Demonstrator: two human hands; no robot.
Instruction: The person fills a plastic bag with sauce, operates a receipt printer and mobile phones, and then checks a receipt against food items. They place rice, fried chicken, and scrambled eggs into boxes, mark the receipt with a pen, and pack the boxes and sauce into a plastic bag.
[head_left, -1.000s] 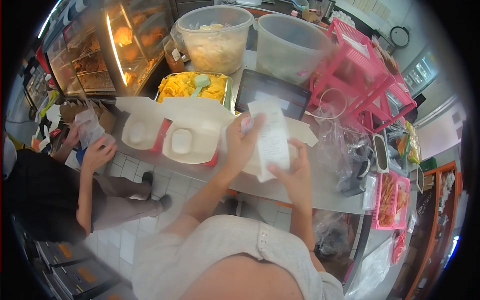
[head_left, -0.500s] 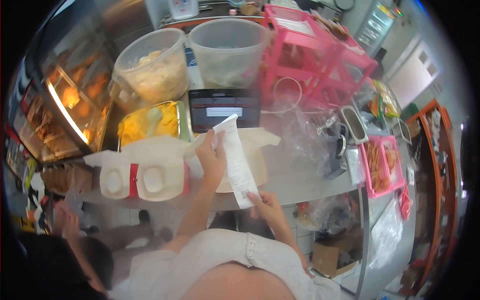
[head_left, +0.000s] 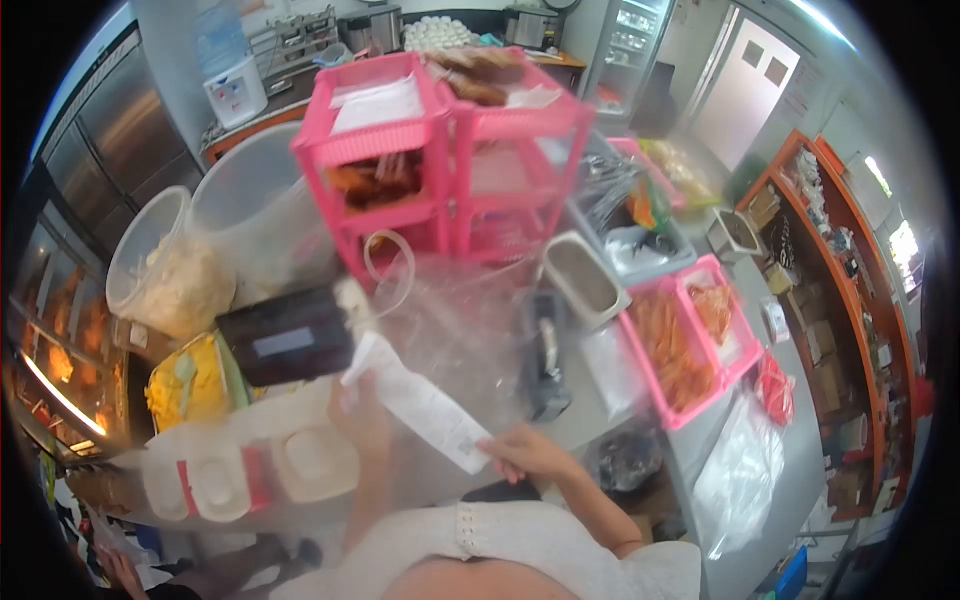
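Observation:
A long white printed receipt (head_left: pixel 425 405) is stretched at a slant between my hands, above the counter's front edge. My left hand (head_left: pixel 362 408), blurred by motion, grips its upper end. At the lower end, my right hand (head_left: pixel 527 453) pinches the paper's corner between thumb and fingers. Open white takeout boxes (head_left: pixel 315 468) stand in a row to the left of my left hand, with red strips between them. Just behind the receipt is a dark tablet (head_left: pixel 285 335) with a pale box on its screen.
Pink stacked racks (head_left: pixel 450 150) rise at the back. Left are large clear tubs (head_left: pixel 150 270) and a yellow-filled tray (head_left: pixel 190 380). Right are a black device (head_left: pixel 546 355), a metal pan (head_left: pixel 585 280) and a pink basket (head_left: pixel 690 340). Another person's hand (head_left: pixel 120 570) shows at lower left.
My view has swung to the right, so the counter things appear farther left. The receipt is now more slanted, still held in both hands.

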